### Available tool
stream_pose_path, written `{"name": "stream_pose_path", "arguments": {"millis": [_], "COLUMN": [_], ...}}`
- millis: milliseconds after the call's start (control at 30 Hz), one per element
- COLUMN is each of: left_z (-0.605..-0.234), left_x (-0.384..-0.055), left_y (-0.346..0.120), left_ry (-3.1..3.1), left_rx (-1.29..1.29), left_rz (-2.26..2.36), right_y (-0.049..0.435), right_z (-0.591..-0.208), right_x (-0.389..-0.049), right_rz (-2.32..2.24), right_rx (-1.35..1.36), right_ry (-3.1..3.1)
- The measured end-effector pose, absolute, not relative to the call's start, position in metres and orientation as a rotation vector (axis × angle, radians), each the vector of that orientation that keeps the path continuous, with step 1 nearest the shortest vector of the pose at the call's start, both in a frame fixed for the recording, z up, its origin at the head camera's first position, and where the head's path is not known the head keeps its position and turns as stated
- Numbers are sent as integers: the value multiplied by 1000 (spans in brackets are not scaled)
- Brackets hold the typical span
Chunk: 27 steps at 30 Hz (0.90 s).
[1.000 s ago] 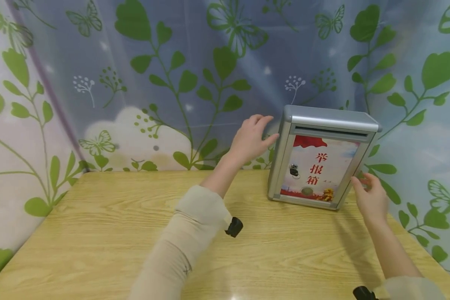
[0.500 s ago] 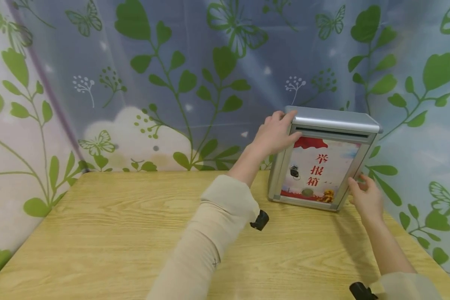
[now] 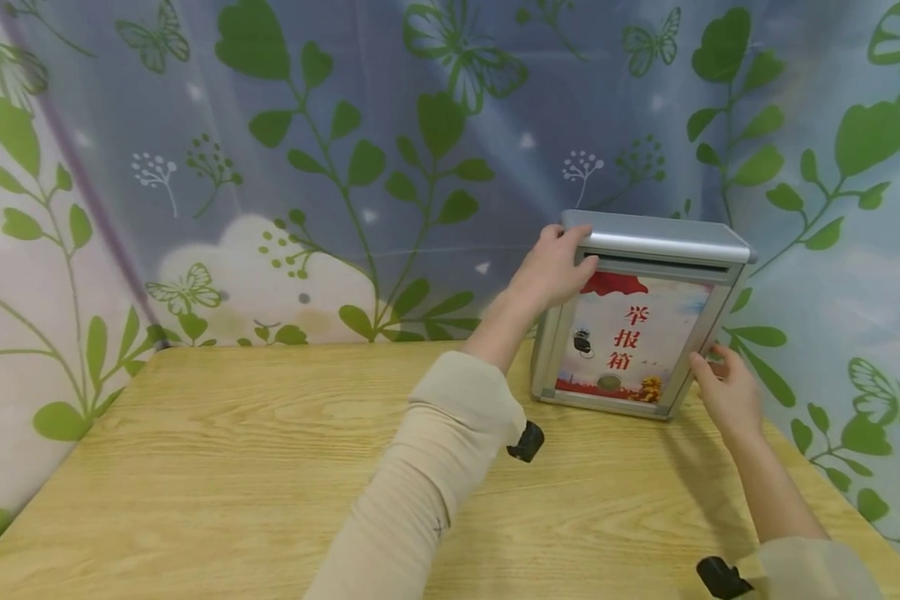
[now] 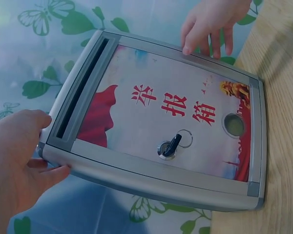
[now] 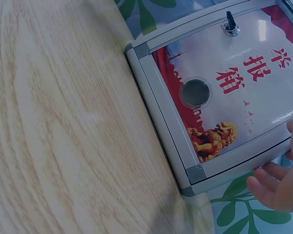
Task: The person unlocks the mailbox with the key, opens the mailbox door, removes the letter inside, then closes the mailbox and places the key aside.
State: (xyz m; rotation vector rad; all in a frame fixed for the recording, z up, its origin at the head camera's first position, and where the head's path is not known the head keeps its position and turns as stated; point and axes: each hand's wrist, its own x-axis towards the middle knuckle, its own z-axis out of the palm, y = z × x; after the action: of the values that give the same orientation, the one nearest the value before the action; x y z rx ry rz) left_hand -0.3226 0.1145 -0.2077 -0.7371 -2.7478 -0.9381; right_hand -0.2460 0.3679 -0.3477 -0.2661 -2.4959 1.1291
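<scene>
A silver metal letter box (image 3: 663,317) with red Chinese characters stands upright at the back right of the table. Its front has a slot (image 4: 83,88) near the top, a lock with a key (image 4: 172,145) in it and a small round window (image 5: 196,92). My left hand (image 3: 549,271) holds the box's upper left corner, fingertips over the top and thumb along the side edge. On the lower right side, my right hand (image 3: 731,396) holds the edge with its thumb at the front; its other fingertips are partly hidden behind the box.
The wood-grain table (image 3: 270,450) spreads out in front of the box and to its left. A patterned curtain (image 3: 390,150) with leaves and butterflies hangs close behind and along both sides. Black wrist cameras sit by both sleeves.
My left hand has moved right from beside the box onto its upper left corner. The right hand has come slightly inward against the right edge. The box has stayed in place.
</scene>
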Motion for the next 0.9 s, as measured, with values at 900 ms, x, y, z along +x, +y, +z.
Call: {"name": "stream_pose_path", "arguments": {"millis": [900], "left_z": [-214], "left_x": [-315], "left_y": [90], "left_ry": [-2621], "left_rx": [-641], "left_rz": [-875], "right_y": [349], "right_z": [-342], "right_x": [-247], "right_rz": [1072], "right_rx": [-95], "right_ry": [-2533]}}
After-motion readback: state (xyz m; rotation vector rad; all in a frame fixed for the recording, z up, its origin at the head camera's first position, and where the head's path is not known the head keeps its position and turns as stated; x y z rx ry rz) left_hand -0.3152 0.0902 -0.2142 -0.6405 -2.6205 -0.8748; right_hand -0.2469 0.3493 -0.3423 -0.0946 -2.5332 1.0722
